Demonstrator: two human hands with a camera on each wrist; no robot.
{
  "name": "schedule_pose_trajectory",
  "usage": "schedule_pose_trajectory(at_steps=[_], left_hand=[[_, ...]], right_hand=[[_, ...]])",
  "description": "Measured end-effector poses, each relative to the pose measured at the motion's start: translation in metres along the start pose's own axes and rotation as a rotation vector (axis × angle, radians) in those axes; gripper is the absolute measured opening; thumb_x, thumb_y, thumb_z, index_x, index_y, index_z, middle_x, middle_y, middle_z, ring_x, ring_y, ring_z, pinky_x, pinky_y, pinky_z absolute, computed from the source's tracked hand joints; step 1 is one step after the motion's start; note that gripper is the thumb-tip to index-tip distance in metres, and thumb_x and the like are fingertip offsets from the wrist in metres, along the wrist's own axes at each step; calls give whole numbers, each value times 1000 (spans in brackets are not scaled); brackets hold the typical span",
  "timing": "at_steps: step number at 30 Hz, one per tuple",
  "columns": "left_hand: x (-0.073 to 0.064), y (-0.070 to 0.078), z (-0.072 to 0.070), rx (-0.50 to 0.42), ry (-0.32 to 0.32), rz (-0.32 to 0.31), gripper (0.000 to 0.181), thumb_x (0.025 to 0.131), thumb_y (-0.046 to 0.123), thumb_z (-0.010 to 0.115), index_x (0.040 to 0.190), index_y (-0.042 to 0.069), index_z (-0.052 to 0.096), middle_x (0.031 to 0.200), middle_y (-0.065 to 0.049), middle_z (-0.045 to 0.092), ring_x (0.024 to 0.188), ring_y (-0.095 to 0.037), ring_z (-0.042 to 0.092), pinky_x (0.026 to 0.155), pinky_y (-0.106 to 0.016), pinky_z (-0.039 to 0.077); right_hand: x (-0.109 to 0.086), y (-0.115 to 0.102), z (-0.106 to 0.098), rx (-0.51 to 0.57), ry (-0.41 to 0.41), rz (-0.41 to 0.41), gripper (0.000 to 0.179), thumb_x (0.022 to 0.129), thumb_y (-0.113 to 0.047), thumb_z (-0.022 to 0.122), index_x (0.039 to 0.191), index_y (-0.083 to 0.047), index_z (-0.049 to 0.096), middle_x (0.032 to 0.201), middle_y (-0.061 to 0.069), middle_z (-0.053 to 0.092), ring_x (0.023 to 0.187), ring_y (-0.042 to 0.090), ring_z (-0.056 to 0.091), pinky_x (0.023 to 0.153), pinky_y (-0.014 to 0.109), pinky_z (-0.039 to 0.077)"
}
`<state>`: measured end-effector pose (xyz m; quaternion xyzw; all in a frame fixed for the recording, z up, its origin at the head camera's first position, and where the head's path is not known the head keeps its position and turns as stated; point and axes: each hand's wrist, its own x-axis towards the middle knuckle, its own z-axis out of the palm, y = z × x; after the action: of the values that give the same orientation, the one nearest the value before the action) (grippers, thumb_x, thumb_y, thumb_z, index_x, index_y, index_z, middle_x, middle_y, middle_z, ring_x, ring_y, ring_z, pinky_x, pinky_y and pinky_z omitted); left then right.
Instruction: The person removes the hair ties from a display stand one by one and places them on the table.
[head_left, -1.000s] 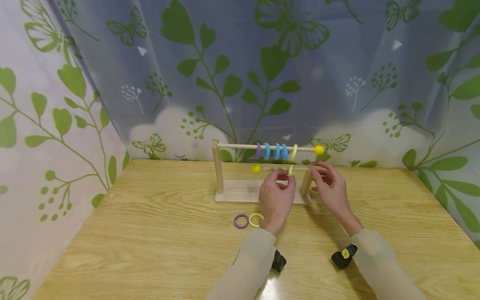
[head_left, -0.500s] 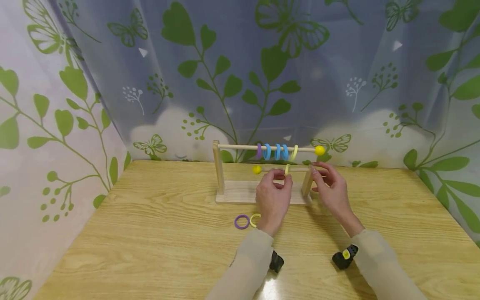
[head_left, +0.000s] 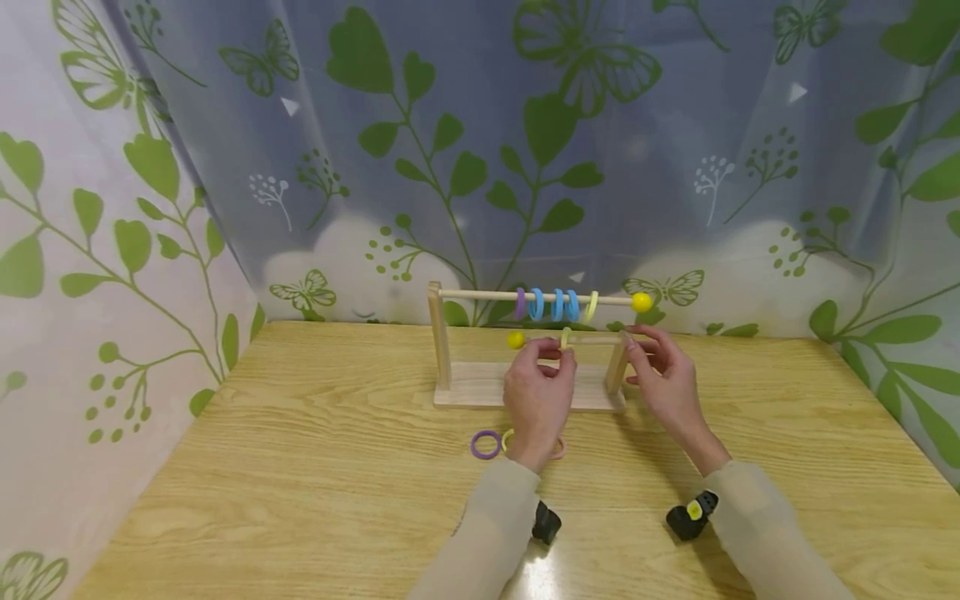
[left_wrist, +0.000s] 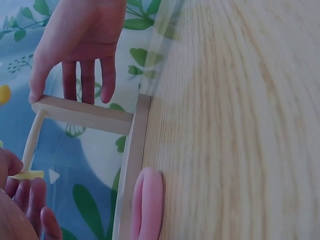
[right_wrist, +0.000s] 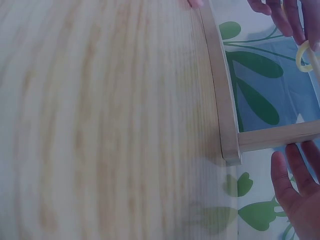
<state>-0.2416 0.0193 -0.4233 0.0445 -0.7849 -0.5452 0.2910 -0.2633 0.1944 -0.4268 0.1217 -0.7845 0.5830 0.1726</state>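
On the table stands a wooden ring stand (head_left: 487, 386) with two rods. My left hand (head_left: 536, 404) pinches a pale yellow ring (head_left: 566, 337) that encircles the lower rod (head_left: 596, 340), between its yellow end ball (head_left: 516, 340) and the short post (head_left: 617, 367). My right hand (head_left: 666, 379) holds the top of that post, thumb at its upper end; in the right wrist view its fingers (right_wrist: 297, 172) lie along the post's outer side. A purple ring (head_left: 521, 304), several blue rings (head_left: 558, 305) and a yellow ring (head_left: 592, 306) hang on the upper rod.
In front of the stand lie a purple ring (head_left: 485, 445), a yellow ring (head_left: 507, 440) partly hidden by my left wrist, and a pink ring (left_wrist: 147, 205). The tall post (head_left: 438, 337) rises at the stand's left end. A patterned curtain (head_left: 480, 167) hangs behind the table.
My left hand has slid the yellow ring leftward along the lower rod, toward the ball end. The pink ring has come into sight beside my left wrist. My right hand stays at the post.
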Motion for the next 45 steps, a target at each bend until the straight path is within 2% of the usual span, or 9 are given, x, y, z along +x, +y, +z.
schedule_pose_trajectory(at_steps=[4, 12, 20, 31, 45], left_hand=[[1, -1, -2, 10, 7, -13, 12, 90, 27, 76, 97, 17, 75, 91, 3, 77, 68, -10, 71, 63, -24, 53], [3, -3, -6, 20, 22, -25, 10, 90, 27, 75, 96, 19, 75, 90, 4, 77, 67, -11, 71, 63, -26, 52], [6, -8, -13, 4, 32, -29, 10, 91, 26, 75, 97, 18, 75, 90, 4, 77, 67, -10, 70, 63, -26, 53], [8, -11, -21, -8, 37, -48, 10, 91, 26, 76, 97, 18, 74, 90, 3, 77, 66, -9, 69, 62, -25, 54], [12, -15, -30, -9, 66, -25, 11, 89, 24, 75, 97, 15, 75, 90, 1, 78, 66, -13, 72, 63, -29, 55]], right_hand=[[0, 0, 0, 4, 4, -1, 34, 105, -19, 57, 135, -3, 60, 110, -2, 69, 88, -1, 67, 67, 22, 61], [0, 0, 0, 17, -1, -13, 34, 105, -18, 58, 135, -1, 60, 107, -12, 70, 87, -1, 67, 66, 21, 61], [0, 0, 0, 13, 4, -5, 33, 105, -18, 58, 135, -3, 61, 108, -9, 70, 87, -1, 67, 67, 21, 61], [2, 2, 1, 11, 3, -10, 34, 105, -16, 59, 135, -1, 59, 105, -19, 69, 87, -2, 67, 66, 21, 60], [1, 2, 1, 16, 7, -6, 34, 105, -18, 58, 135, -1, 59, 107, -11, 70, 86, 0, 67, 66, 22, 61]])
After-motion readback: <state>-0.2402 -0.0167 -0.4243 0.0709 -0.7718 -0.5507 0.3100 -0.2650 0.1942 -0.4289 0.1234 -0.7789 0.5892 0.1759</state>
